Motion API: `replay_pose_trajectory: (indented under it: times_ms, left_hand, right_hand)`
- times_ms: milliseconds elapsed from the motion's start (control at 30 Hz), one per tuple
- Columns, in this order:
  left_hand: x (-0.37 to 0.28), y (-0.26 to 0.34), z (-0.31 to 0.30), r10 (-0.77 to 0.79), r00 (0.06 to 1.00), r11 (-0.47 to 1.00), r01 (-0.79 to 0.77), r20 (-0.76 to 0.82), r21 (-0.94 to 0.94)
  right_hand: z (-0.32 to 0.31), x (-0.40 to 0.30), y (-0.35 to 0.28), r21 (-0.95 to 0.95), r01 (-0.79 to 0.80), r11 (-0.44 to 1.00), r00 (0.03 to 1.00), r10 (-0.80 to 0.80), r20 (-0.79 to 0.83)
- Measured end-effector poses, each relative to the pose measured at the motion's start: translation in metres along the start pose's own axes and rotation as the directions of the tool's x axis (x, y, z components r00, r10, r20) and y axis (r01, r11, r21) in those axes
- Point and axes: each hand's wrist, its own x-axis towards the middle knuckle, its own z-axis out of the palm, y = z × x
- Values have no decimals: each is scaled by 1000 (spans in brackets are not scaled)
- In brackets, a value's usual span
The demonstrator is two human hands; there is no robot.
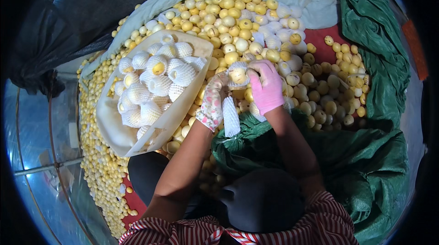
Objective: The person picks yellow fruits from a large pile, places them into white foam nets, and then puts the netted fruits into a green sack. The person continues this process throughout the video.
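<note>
Before me, a yellow pepino melon [237, 75] with dark streaks sits partly inside a white foam net sleeve [239, 65]. My left hand [213, 101], in a flower-patterned glove, grips it from the left. My right hand [264, 85], in a pink glove, has its fingers and thumb at the right side of the sleeve; how firmly they hold it is hard to see. A long bundle of white foam net [231, 117] lies just below the melon, beside my left wrist.
To the left, a cream plastic tub [113, 131] holds several sleeved melons [159, 85]. Loose pepino melons [236, 32] spread all around. Green woven sacking [380, 53] borders the right side, with more green sacking [247, 149] under my forearms. Pale cloth [137, 16] edges the far side.
</note>
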Motion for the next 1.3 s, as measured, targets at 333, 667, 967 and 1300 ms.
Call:
replay_pose_trajectory:
  times_ms: [333, 667, 967, 1300]
  left_hand:
    - [-10, 25, 6, -49, 999, 998, 50, 18, -31]
    - [-16, 11, 6, 229, 969, 968, -237, 98, 83]
    - [-9, 0, 7, 313, 949, 927, -298, -32, 227]
    - [-15, 8, 4, 144, 989, 972, -140, 7, -190]
  right_hand:
    - [-9, -21, -5, -159, 403, 901, 908, -373, 189]
    - [7, -4, -27, -53, -203, 978, 963, 209, 169]
    - [12, -14, -18, 58, -385, 921, 907, 367, 207]
    - [13, -15, -28, 76, -130, 989, 987, 122, 102]
